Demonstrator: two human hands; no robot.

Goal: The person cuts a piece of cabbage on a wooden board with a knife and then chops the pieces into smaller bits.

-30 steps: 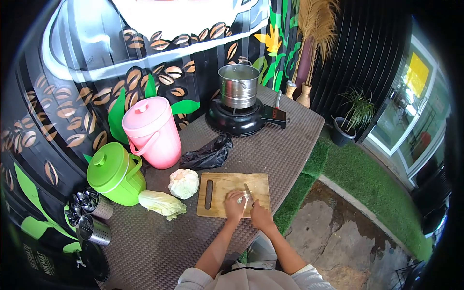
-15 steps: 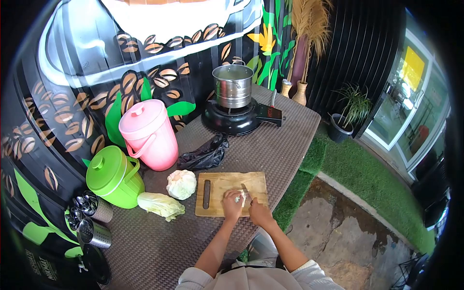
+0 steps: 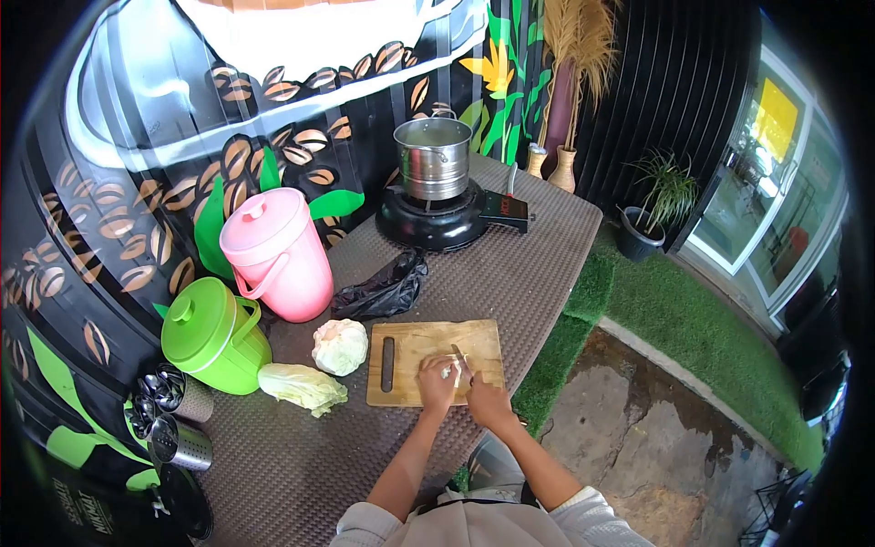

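A wooden cutting board (image 3: pixel 410 344) with a slot handle at its left lies near the table's front edge. Over the middle of it, my left hand (image 3: pixel 438 381) has its fingers curled on a small whitish piece of food (image 3: pixel 447 371), whose kind I cannot make out. My right hand (image 3: pixel 489 404) grips a knife (image 3: pixel 458 352), its blade pointing away from me beside my left fingertips. Left of the board sit a round pale cabbage (image 3: pixel 340 346) and a longer napa cabbage (image 3: pixel 303 388), neither touched by my hands.
Behind the board lies a black plastic bag (image 3: pixel 383 290). A steel pot (image 3: pixel 433 169) stands on a black portable stove (image 3: pixel 432 223) at the back. Pink (image 3: pixel 283 251) and green (image 3: pixel 211 339) lidded buckets stand left, near utensil holders (image 3: pixel 180 445). The table's right edge (image 3: pixel 553 319) borders artificial grass.
The view has shifted slightly. Both hands stay at nearly the same place on the board, with the knife still beside my left fingers.
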